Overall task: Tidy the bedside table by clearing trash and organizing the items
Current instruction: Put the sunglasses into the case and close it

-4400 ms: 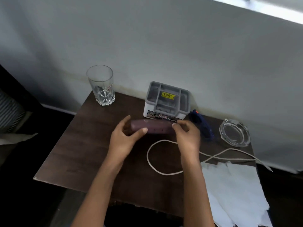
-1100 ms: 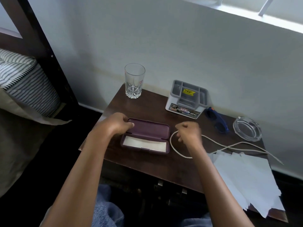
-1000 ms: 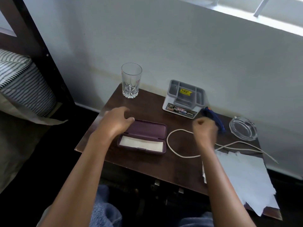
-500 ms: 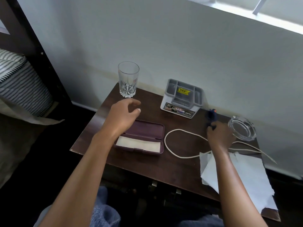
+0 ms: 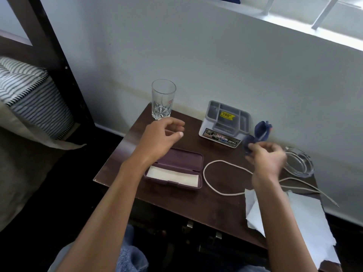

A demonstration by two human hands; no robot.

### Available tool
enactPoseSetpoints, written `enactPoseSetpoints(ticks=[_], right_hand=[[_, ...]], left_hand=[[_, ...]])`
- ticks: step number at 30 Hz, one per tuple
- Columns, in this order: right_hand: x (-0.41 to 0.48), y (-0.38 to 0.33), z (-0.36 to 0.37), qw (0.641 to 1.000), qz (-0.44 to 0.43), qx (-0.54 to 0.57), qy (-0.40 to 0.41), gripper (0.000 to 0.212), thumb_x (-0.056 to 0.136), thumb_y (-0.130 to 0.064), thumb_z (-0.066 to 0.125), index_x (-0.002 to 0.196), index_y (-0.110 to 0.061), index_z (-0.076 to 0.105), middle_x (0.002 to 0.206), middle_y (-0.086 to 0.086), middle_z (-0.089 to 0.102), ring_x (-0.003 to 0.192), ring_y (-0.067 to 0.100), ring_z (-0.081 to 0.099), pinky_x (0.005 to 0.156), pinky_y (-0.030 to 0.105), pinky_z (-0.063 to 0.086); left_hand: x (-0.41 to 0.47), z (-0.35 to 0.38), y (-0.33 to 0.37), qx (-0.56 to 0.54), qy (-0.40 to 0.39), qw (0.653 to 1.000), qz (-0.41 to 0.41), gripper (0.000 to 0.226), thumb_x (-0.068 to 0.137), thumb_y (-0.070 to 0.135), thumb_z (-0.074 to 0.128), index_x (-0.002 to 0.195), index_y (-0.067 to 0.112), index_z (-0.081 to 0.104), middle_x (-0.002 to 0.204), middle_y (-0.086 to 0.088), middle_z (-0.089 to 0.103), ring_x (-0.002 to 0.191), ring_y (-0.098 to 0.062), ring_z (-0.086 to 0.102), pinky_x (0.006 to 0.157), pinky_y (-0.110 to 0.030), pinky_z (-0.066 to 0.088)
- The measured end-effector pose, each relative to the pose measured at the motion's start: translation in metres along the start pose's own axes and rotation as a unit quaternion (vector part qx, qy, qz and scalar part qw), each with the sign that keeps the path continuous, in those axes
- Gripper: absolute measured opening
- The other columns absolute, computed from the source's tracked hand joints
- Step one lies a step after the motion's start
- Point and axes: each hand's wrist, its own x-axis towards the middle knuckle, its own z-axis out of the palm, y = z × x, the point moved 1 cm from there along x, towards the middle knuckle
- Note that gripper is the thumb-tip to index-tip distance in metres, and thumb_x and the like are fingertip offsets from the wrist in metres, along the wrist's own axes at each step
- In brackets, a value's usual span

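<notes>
While the case [image 5: 188,160] lies open on the counter [image 5: 176,203], the tidying looks barely begun. The right hand [image 5: 267,161] pinches the blue glasses [image 5: 260,132] by their lower end and has them lifted clear of the counter, just beyond its fingertips. The left hand [image 5: 159,138] hovers over the far left end of the case, fingers loosely curled and gripping nothing.

I'd judge the step in hand to be getting the glasses into the case. That is not yet done. The white cord [image 5: 204,173] sprawls in a loop under and to the left of the right hand. The torn white papers [image 5: 306,216] lie beside the right forearm at the counter's near right corner, not yet cleared. The glass ashtray [image 5: 300,163] just to the right of the right hand, the tumbler [image 5: 163,101] beyond the left hand and the grey organiser [image 5: 225,122] between the two hands at the back all stand where a tidy-up might leave or move them; I can't say which.

The glasses stand tilted, their long axis rising from the fingers up and away toward the wall. The case's long axis runs crosswise from beneath the left hand toward the right hand, its lid folded back on the far side and its pale-lined tray facing up. The glasses would need turning to lie along it.
</notes>
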Motion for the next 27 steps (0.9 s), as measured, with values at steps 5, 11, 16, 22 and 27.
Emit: enactPoseSetpoints(ticks=[5,11,16,22,27], right_hand=[[-0.044,-0.008,0.035,0.979,0.074,0.105,-0.158,0.03,0.083,0.012,0.057,0.075,-0.012,0.042,0.078,0.01,0.055,0.065,0.021,0.06,0.053,0.025,0.056],[-0.069,-0.01,0.063,0.942,0.127,0.179,-0.256,0.027,0.083,0.016,0.053,0.079,-0.01,0.044,0.085,0.015,0.062,0.072,0.027,0.065,0.068,0.038,0.059],[-0.074,-0.007,0.076,0.929,0.136,0.214,-0.268,0.031,0.081,0.017,0.054,0.078,-0.013,0.045,0.079,0.013,0.06,0.067,0.023,0.056,0.065,0.031,0.047],[-0.071,-0.004,0.081,0.924,0.113,0.224,-0.289,0.03,0.078,0.019,0.056,0.091,-0.008,0.052,0.082,0.013,0.065,0.071,0.022,0.062,0.07,0.033,0.05],[-0.066,-0.015,0.066,0.937,0.116,0.178,-0.278,0.049,0.077,0.027,0.043,0.111,-0.007,0.05,0.102,0.01,0.059,0.087,0.024,0.064,0.073,0.032,0.051]], left_hand=[[-0.002,0.005,0.001,0.024,-0.048,0.998,-0.008,0.022,0.086,0.023,0.065,0.108,0.025,0.065,0.099,0.009,0.069,0.088,-0.006,0.062,0.082,-0.019,0.047],[-0.002,0.007,-0.007,0.025,-0.121,0.99,-0.061,0.034,0.091,0.04,0.054,0.116,0.019,0.064,0.112,0.002,0.067,0.101,-0.011,0.063,0.095,-0.03,0.048],[-0.004,0.009,-0.003,-0.1,-0.15,0.979,-0.097,0.023,0.093,0.033,0.053,0.104,0.015,0.064,0.091,-0.005,0.072,0.076,-0.013,0.07,0.076,-0.02,0.055],[-0.003,0.001,0.002,-0.207,-0.101,0.967,-0.106,0.017,0.084,0.009,0.066,0.101,0.006,0.063,0.085,-0.009,0.07,0.057,-0.013,0.068,0.067,-0.02,0.056],[-0.002,-0.01,0.001,-0.175,-0.05,0.977,-0.108,0.015,0.084,0.005,0.065,0.099,0.008,0.064,0.084,-0.005,0.067,0.056,-0.005,0.065,0.065,-0.015,0.054]])
